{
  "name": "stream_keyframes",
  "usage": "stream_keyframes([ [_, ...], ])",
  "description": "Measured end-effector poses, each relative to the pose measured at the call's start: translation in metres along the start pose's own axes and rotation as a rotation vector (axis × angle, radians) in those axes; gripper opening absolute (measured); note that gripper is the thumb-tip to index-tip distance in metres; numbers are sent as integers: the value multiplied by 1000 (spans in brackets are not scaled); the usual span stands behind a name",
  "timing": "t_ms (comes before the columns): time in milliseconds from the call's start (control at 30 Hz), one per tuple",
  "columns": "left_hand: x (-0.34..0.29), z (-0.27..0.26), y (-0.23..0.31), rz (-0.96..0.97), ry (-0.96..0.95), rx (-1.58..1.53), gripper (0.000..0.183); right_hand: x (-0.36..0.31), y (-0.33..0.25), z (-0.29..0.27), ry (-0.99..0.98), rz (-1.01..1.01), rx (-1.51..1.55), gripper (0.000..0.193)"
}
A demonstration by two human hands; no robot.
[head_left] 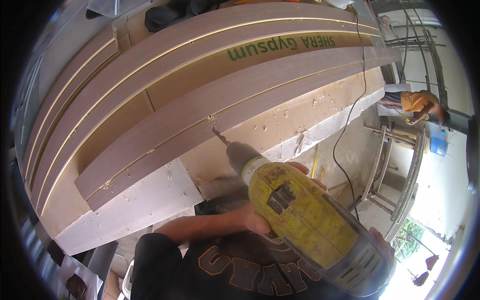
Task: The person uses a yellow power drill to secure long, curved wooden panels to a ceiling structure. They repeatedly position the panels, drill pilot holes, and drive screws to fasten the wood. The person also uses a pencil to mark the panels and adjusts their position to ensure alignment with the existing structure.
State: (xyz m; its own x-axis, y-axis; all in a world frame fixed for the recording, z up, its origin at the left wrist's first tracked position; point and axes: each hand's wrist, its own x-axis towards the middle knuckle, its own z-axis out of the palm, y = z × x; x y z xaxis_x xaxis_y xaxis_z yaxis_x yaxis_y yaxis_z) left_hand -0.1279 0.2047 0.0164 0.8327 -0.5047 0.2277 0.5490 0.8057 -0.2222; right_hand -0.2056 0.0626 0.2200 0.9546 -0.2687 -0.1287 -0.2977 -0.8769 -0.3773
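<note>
A worn yellow power drill [305, 215] is held in both hands over the near side of the work. My left hand [257, 221] is wrapped round the drill body behind the black chuck [242, 154], with fingertips showing on the far side. My right hand [382, 243] is closed at the rear of the drill, mostly hidden behind it. The spiral drill bit [221, 137] points at the nearest brown wood-grain board [180, 132], its tip close to a small pile of shavings [212, 120] on the board's grooved line. Whether the tip touches the board I cannot tell.
More brown boards [165, 55] with pale grooves lie beyond, on tan printed sheets [200, 77]. A black cable [345, 130] hangs across the right. Wooden trestles [400, 175] stand at right; another person in an orange top [419, 101] bends farther off, near a blue container [438, 146].
</note>
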Motion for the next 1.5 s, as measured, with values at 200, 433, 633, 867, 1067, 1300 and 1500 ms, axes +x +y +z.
stream_keyframes([
  [200, 4, -7, 14, -3, 33, -41, 110, 24, -28, 6, -73, -115, -146, 27],
  [433, 7, -9, 32, -39, 68, -66, 107, 41, -52, 14, -110, -191, -290, 29],
  [633, 12, -12, 38, -28, 32, -40, 105, 47, -70, 18, -119, -254, -403, 31],
  [867, 17, 19, 67, -162, 189, 3, 103, 49, -87, 17, -137, -312, -491, 33],
  [1067, 9, -13, 46, 39, -132, -254, 109, 53, -102, 16, -203, -351, -541, 35],
  [1300, 19, -21, 46, 37, -187, -208, 108, 65, -111, 11, -248, -323, -578, 29],
  [1500, 12, 5, 57, 14, -10, -377, 107, 69, -119, 9, -323, -284, -509, 29],
])
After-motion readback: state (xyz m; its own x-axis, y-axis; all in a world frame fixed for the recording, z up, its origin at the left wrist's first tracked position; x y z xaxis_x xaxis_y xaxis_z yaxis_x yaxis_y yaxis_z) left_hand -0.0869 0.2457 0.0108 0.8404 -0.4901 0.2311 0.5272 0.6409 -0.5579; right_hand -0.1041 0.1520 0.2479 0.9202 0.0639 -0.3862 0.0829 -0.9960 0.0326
